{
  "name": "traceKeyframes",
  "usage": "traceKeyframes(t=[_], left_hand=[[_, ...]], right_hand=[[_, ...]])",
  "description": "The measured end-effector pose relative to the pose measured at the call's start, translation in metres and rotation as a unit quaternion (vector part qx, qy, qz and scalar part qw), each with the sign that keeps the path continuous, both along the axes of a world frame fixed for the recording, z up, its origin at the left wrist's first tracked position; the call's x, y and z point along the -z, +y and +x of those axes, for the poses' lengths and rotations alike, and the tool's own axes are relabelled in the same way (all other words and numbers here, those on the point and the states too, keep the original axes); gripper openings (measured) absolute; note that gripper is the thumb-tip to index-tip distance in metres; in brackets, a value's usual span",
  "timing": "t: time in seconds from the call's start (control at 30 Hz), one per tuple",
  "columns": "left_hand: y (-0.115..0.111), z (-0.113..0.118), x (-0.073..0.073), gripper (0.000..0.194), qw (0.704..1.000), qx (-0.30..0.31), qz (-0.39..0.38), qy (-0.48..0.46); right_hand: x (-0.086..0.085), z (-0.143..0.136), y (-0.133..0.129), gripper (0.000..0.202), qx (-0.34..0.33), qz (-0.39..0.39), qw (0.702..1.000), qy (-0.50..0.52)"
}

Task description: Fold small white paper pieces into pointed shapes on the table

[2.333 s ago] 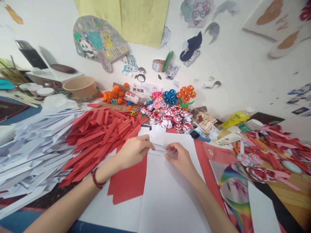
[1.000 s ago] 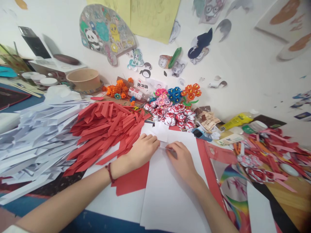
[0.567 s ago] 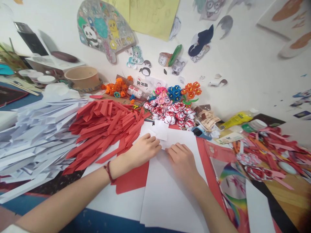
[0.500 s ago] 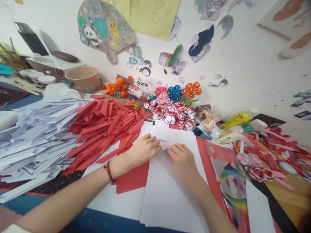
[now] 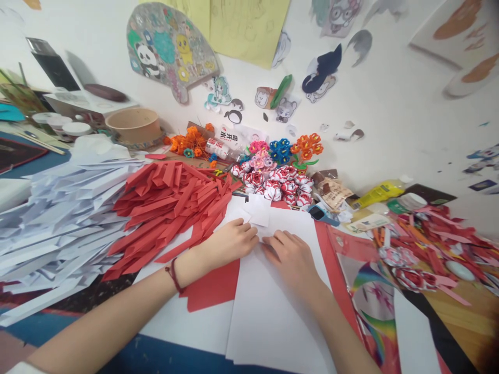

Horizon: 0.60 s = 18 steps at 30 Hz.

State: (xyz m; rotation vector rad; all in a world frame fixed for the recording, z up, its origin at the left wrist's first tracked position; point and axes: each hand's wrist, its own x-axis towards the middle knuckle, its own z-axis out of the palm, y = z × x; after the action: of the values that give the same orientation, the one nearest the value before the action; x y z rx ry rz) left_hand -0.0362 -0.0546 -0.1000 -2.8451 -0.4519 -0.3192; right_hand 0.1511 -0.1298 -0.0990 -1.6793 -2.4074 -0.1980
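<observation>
My left hand (image 5: 236,239), with a dark red cord around its wrist, is closed over the top part of a large white paper sheet (image 5: 273,322). Its fingertips are curled under, and what they pinch is hidden. Just to the right, my right hand (image 5: 290,253) rests on the same sheet, fingers loosely bent and apart, thumb away from the index finger. A narrow gap separates the two hands. Small white paper squares (image 5: 259,212) lie just beyond the fingertips. Red paper (image 5: 212,285) shows under my left wrist.
Left of my hands are heaps of folded red strips (image 5: 171,208) and white strips (image 5: 74,208). Red-and-white paper flowers (image 5: 286,182) are massed against the wall. A blue watch (image 5: 323,213), a yellow bottle (image 5: 380,192) and loose red scraps (image 5: 440,228) lie to the right.
My right hand's fingers have shifted slightly left and its thumb has come away from the index finger. My left hand stays in nearly the same place.
</observation>
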Motion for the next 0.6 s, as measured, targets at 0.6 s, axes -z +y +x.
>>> traceKeyframes(t=[0.6], left_hand=[[-0.0093,-0.0004,-0.0031,0.012,0.998,0.002,-0.001,-0.064]], right_hand=[[0.0071,-0.0040,-0.0030,0.017,-0.010,0.015,0.995,0.096]])
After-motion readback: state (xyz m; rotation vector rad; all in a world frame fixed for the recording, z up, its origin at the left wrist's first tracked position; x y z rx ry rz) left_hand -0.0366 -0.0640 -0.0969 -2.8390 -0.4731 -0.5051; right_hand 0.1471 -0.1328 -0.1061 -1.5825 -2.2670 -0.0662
